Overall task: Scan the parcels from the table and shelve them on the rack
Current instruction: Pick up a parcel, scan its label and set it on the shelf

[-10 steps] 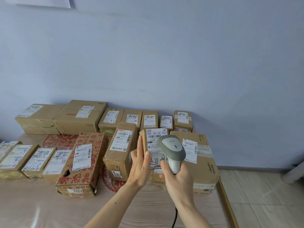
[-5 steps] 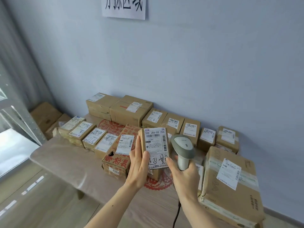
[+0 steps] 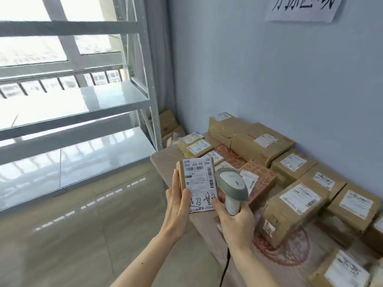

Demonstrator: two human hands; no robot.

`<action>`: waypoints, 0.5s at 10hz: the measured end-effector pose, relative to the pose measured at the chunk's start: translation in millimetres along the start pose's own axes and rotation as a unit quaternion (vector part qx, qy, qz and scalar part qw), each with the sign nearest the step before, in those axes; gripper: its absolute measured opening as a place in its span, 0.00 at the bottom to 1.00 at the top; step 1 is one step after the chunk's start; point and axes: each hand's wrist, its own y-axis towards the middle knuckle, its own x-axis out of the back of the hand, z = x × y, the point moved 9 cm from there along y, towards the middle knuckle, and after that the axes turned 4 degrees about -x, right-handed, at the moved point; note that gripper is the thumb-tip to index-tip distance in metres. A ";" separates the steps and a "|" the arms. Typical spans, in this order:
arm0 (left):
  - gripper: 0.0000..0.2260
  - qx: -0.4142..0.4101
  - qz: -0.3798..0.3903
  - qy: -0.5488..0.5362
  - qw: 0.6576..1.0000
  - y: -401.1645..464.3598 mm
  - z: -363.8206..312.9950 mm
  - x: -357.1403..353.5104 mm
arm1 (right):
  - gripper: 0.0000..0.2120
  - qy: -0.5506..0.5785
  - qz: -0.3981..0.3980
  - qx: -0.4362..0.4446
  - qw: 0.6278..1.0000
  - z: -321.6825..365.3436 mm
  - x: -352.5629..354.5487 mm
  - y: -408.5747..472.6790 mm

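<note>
Parcel [image 3: 198, 183] up off the table [image 3: 165, 160], held between both hands over the table's near-left corner, label facing the camera. Left hand [image 3: 178, 206] holds its left edge, thumb curled over the label's lower left, fingers hidden behind the box. Right hand [image 3: 235, 220] wraps the scanner [image 3: 231, 185] handle; its forefinger reaches onto the parcel's lower right edge. Scanner head sits just right of the parcel, overlapping that edge.

Progress, as a judgement: this parcel looks to be at the hand-off point between scan and shelving. Rack [image 3: 87, 100] stands left of the table, and the two shelves in view carry no parcels, so shelving seems barely begun or not begun on those levels. Many boxes [image 3: 290, 206] remain on the table, right of and behind the parcel, packed close and touching. Most of the job is left.

Hard to tell:
- Whether this label has been read; no beam or light shows.
- Scanner window faces away from the camera.
- Rack's upper and lower levels are cut off by the frame; window glare washes out the shelf surfaces.
- Table's right end and the rightmost boxes run out of frame.
- A few boxes sit in the gap between rack and wall, behind the table's far-left corner, partly hidden; cannot tell whether they rest on the floor.
- Wall sign [image 3: 302, 8] above the table is cropped and unreadable.
</note>
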 end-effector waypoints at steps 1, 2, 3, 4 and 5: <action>0.32 0.002 -0.029 0.018 0.999 10.8 9.4 53.9 | 0.13 -0.006 0.037 0.011 0.999 10.9 -59.0 3.2; 0.30 -0.005 -0.043 0.049 0.998 30.2 18.1 109.5 | 0.14 -0.014 0.049 0.032 0.998 27.0 -118.3 6.7; 0.30 -0.003 -0.058 0.090 0.994 53.0 24.6 167.4 | 0.09 -0.011 0.077 0.033 0.996 44.2 -181.0 12.5; 0.27 -0.007 -0.084 0.108 0.991 76.6 35.1 226.0 | 0.08 0.004 0.101 0.035 0.994 61.7 -243.0 17.3; 0.28 -0.005 -0.112 0.128 0.985 96.6 52.8 280.3 | 0.07 0.022 0.127 0.042 0.991 80.4 -301.9 21.0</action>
